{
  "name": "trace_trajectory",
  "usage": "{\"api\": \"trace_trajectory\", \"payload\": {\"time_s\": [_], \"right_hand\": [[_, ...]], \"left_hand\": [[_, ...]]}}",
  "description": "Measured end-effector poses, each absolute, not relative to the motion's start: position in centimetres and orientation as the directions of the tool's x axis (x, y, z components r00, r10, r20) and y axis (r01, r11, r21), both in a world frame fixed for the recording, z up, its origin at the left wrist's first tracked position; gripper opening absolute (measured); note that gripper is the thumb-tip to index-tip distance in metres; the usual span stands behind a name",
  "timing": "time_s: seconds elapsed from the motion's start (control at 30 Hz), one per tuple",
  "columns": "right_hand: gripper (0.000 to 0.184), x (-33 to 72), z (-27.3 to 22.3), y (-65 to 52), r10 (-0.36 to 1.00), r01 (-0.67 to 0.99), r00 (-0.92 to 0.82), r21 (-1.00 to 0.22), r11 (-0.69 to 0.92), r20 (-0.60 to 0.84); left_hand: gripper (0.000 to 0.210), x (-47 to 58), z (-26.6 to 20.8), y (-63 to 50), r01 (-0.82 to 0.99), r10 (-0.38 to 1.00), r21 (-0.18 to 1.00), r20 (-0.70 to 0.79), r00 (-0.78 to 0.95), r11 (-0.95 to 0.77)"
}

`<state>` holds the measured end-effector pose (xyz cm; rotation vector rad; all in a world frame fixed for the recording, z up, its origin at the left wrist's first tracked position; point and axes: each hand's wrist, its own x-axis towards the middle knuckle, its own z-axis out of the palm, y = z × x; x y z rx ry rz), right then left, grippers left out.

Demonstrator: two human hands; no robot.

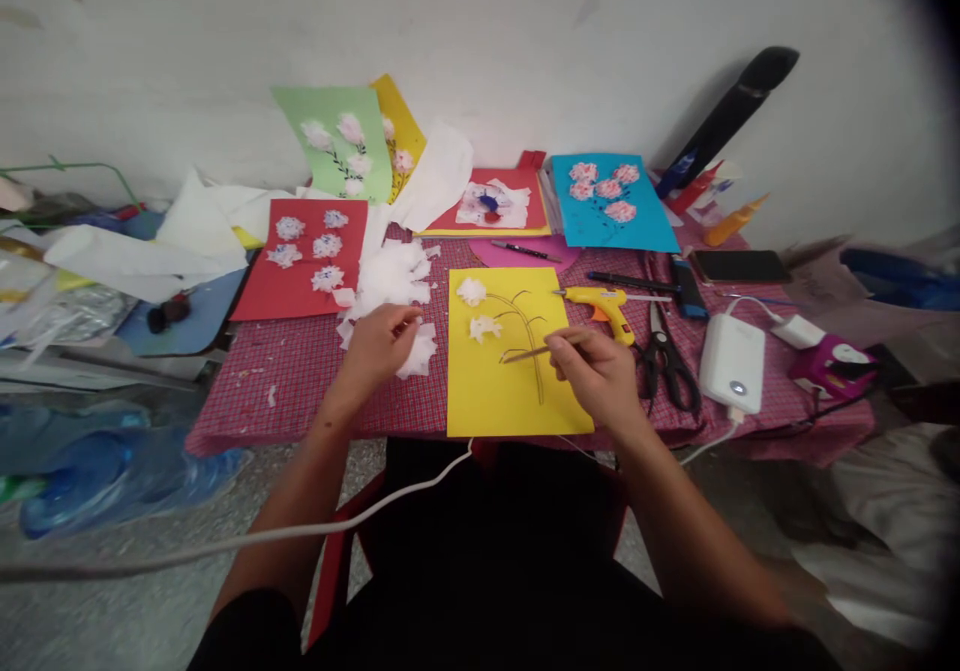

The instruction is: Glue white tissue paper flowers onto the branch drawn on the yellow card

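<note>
the right hand [600, 373] pinches a thin brown stick [529, 353] over the yellow sheet [487, 391], which lies between both hands; two white tufts [485, 328] sit at its upper left; the left hand [380, 347] curls at the white tissue pile [390, 276], its grip i cannot tell; a glue gun [598, 297] lies at the sheet's right edge

Craft corner, home or workshop unclear: my bench [251, 381], cloth-covered, stands against pale wall [525, 51], crowded with paper-flower cards [589, 226], glue gun [598, 296], scissors [661, 351]; big blue bottle [90, 466] on floor beside me.
</note>
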<state>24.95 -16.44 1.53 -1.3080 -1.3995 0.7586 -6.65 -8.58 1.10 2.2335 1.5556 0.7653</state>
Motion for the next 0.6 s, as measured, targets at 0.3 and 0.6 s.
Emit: {"api": "trace_trajectory", "payload": {"time_s": [0.3, 0.6], "right_hand": [[0.020, 24.4, -0.7, -20.2, 0.975, 0.098, 0.198, -0.992, 0.080, 0.098], [0.019, 24.3, -1.1, -21.0, 0.979, 0.049, 0.187, -0.996, 0.068, 0.076]], "left_hand": [[0.032, -8.3, 1.4, -6.5, 0.888, 0.913, 0.213, 0.101, 0.396, -0.409], [0.024, -7.7, 1.3, -5.5, 0.894, 0.905, 0.147, 0.102, 0.412, -0.424]]}}
